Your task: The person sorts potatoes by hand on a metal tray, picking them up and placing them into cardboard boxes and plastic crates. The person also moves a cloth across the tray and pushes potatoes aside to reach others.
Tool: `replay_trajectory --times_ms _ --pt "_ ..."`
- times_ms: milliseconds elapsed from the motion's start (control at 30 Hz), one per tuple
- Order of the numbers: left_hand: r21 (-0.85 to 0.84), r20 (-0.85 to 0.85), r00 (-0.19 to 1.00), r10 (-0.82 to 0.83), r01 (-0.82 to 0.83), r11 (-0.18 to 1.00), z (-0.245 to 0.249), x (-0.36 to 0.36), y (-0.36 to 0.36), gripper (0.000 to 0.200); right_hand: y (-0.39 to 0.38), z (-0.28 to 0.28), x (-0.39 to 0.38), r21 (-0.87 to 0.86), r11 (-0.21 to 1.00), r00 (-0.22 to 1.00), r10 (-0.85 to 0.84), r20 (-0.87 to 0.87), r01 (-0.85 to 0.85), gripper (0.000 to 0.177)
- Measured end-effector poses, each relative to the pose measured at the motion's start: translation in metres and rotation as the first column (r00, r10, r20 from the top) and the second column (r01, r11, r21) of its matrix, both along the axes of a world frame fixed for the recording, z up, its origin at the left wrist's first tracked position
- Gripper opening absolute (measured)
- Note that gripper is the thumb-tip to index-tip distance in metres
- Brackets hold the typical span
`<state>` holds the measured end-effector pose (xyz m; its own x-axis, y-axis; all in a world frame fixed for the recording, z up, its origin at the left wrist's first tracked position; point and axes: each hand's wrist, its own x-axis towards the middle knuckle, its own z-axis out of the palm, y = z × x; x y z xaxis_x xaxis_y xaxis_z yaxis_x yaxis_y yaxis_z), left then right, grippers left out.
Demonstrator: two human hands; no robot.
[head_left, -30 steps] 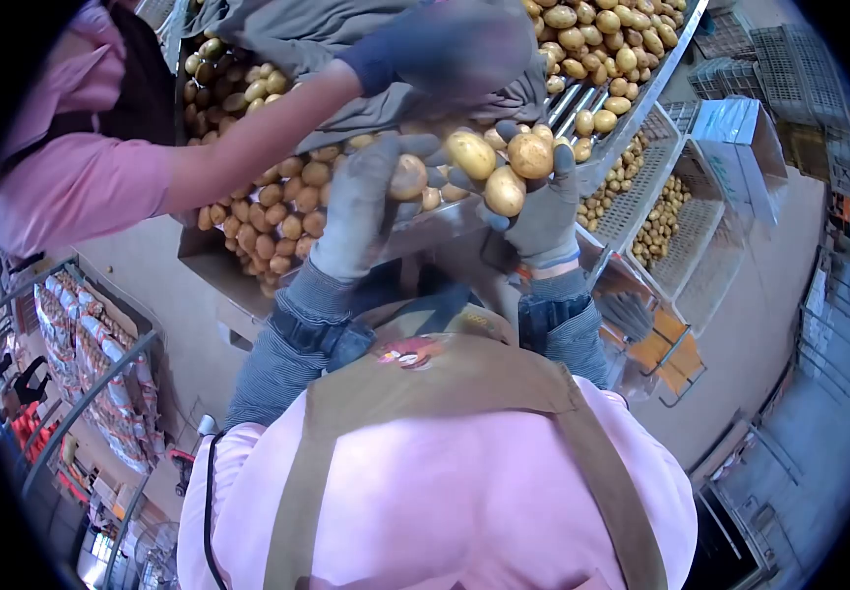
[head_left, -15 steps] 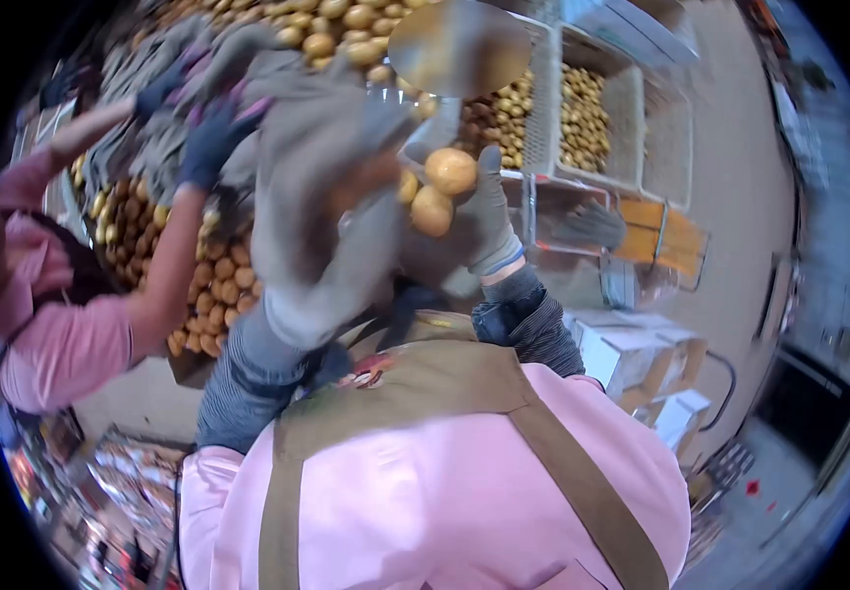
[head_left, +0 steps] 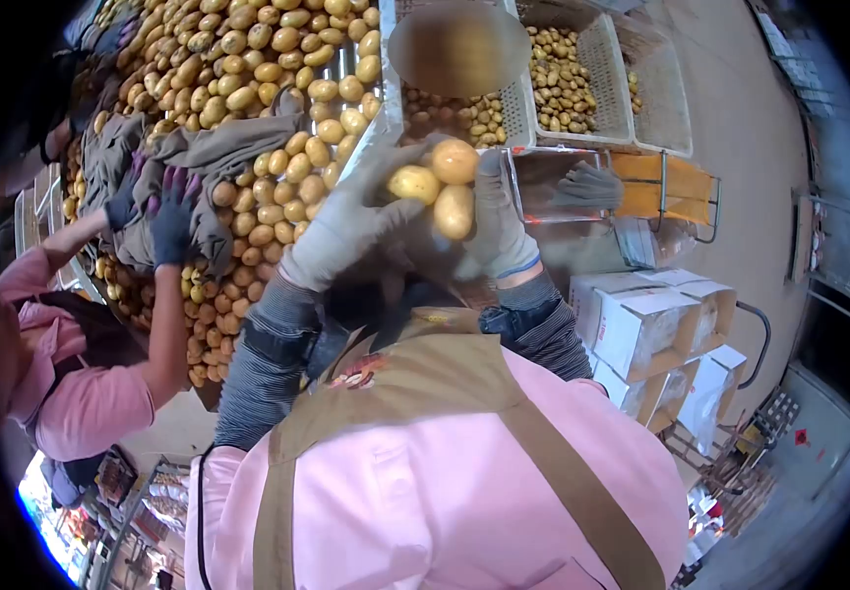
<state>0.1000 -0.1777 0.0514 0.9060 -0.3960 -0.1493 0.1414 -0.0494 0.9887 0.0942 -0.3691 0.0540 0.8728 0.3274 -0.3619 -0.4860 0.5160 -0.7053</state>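
Above the edge of the metal sorting table, I am holding three smooth yellow-brown potatoes up in front of my chest. My right hand, in a grey knitted glove, is curling around them from the right, its fingers clamping on the two nearest it. My left hand, gloved the same, is lying open with its fingers spread and is pressing against the leftmost potato, so the bunch is sitting between both hands, well clear of the table. Beyond my left hand a big heap of loose potatoes is covering the table, with a crumpled grey cloth lying across it. A co-worker's hand in a dark blue glove is resting on that cloth. Past my right hand, white plastic mesh crates are holding smaller potatoes, and white cardboard boxes are standing on the floor nearer to me
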Motion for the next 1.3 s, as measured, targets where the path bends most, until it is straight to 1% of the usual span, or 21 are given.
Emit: replay_trajectory --times_ms 33,167,233,267,333,367,500,533,567,633,667,733,800,867,900,1000,1100,1133,1200,1267,1300 --pt "-0.069 -0.154 0.986 0.066 -0.077 0.995 0.0 -0.007 0.003 0.059 0.005 0.004 0.002 -0.041 0.999 1.0 0.02 0.018 -0.02 0.093" --pt "-0.075 -0.25 0.897 0.365 -0.393 0.916 -0.011 -0.03 0.025 0.044 0.025 -0.011 0.009 -0.169 0.964 0.974 0.217 0.064 -0.204 0.076" --pt "-0.019 -0.369 0.774 0.515 -0.56 0.828 -0.017 -0.046 0.056 0.036 0.044 -0.014 0.011 -0.103 0.975 0.974 0.208 0.09 -0.199 0.066" --pt "-0.141 -0.406 0.734 0.544 -0.638 0.757 -0.015 -0.057 0.069 0.026 0.05 -0.011 0.013 -0.04 0.975 0.973 0.221 0.066 -0.219 0.065" --pt "0.083 -0.234 0.633 0.738 -0.743 0.664 -0.031 -0.086 0.093 0.032 0.057 -0.013 0.017 0.059 0.959 0.961 0.276 0.022 -0.277 0.063" --pt "-0.027 -0.49 0.481 0.726 -0.841 0.54 -0.03 -0.102 0.106 0.037 0.062 -0.016 0.018 -0.075 0.942 0.929 0.334 0.16 -0.326 0.061" --pt "0.353 -0.014 0.52 0.854 -0.796 0.491 -0.083 -0.179 0.147 0.042 0.073 -0.025 0.024 -0.588 0.775 0.579 0.595 0.557 -0.23 0.056" --pt "0.41 -0.139 0.409 0.902 -0.806 0.428 -0.096 -0.198 0.155 0.042 0.076 -0.025 0.025 -0.683 0.716 0.454 0.66 0.598 -0.142 0.055" --pt "0.581 0.043 0.504 0.862 -0.715 0.389 -0.108 -0.221 0.158 0.045 0.075 -0.026 0.024 -0.68 0.712 0.498 0.66 0.563 -0.174 0.05" --pt "0.739 0.257 0.599 0.758 -0.628 0.246 -0.141 -0.258 0.172 0.047 0.074 -0.031 0.01 -0.21 0.885 0.884 0.447 0.138 -0.415 0.041" --pt "0.773 0.319 0.612 0.724 -0.61 0.176 -0.161 -0.267 0.175 0.048 0.07 -0.031 0.001 -0.095 0.933 0.938 0.346 -0.027 -0.347 0.036" --pt "0.791 0.393 0.59 0.705 -0.608 0.068 -0.189 -0.275 0.178 0.05 0.038 -0.014 0.028 -0.249 0.948 0.972 0.224 0.071 -0.2 0.034" --pt "0.806 0.331 0.609 0.72 -0.58 0.12 -0.183 -0.266 0.174 0.049 -0.009 -0.013 0.069 -0.593 0.805 0.847 0.299 0.439 0.023 0.032" --pt "0.836 0.343 0.659 0.669 -0.539 0.102 -0.161 -0.25 0.16 0.05 -0.069 0.001 0.157 -0.641 0.695 0.857 0.068 0.51 0.326 0.031" --pt "0.83 0.339 0.665 0.665 -0.544 0.121 -0.162 -0.252 0.161 0.052 -0.102 0.013 0.209 -0.604 0.654 0.835 -0.08 0.544 0.456 0.03" --pt "0.855 0.458 0.666 0.588 -0.511 -0.087 -0.188 -0.258 0.162 0.053 -0.171 0.053 0.331 -0.391 0.577 0.68 -0.457 0.573 0.717 0.028" --pt "0.849 0.296 0.643 0.706 -0.515 0.114 -0.174 -0.255 0.168 0.055 -0.18 0.056 0.363 -0.167 0.547 0.528 -0.613 0.588 0.82 0.018" --pt "0.835 0.329 0.602 0.728 -0.546 0.074 -0.175 -0.255 0.164 0.054 -0.176 0.051 0.363 -0.103 0.533 0.485 -0.653 0.581 0.84 0.015" --pt "0.836 0.288 0.571 0.769 -0.542 0.089 -0.162 -0.243 0.161 0.055 -0.156 0.011 0.36 -0.12 0.608 0.555 -0.602 0.574 0.784 0.011" --pt "0.834 0.336 0.59 0.734 -0.549 0.059 -0.194 -0.255 0.161 0.052 -0.083 -0.003 0.262 -0.45 0.822 0.874 -0.114 0.473 0.35 0.013" --pt "0.837 0.401 0.62 0.674 -0.547 0.006 -0.228 -0.277 0.175 0.048 -0.034 -0.025 0.216 -0.239 0.949 0.961 -0.148 0.233 0.204 0.008"
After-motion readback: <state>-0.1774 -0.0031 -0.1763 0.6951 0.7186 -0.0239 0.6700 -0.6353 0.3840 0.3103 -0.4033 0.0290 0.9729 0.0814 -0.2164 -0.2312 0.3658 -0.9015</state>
